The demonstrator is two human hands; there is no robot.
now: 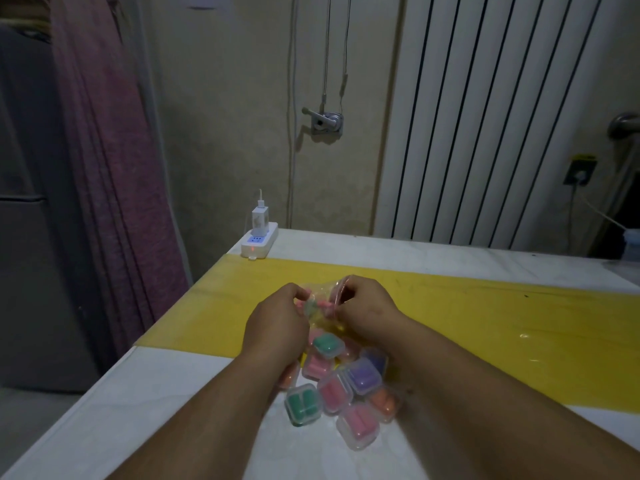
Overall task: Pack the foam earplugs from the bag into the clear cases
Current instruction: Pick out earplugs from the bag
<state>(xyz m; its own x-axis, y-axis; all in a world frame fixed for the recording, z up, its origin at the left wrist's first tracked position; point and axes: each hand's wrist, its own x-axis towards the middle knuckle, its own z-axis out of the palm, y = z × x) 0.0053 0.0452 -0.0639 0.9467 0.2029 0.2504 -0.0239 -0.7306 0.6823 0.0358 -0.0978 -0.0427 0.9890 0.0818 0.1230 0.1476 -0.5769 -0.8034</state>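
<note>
Standing before a radiator (485, 116), the white-and-yellow table (156, 410) bears cases (303, 405).

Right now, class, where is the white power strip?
In the head view, the white power strip lies at the far left corner of the table, just beyond the yellow mat, with a white charger plugged into it.

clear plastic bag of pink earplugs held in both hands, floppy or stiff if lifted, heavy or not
Probably floppy: the thin clear plastic bag is crumpled and bunched between the left hand and right hand. Likely light: what shows inside is small pink foam earplugs. Its glossy film may be a bit slippery.
</note>
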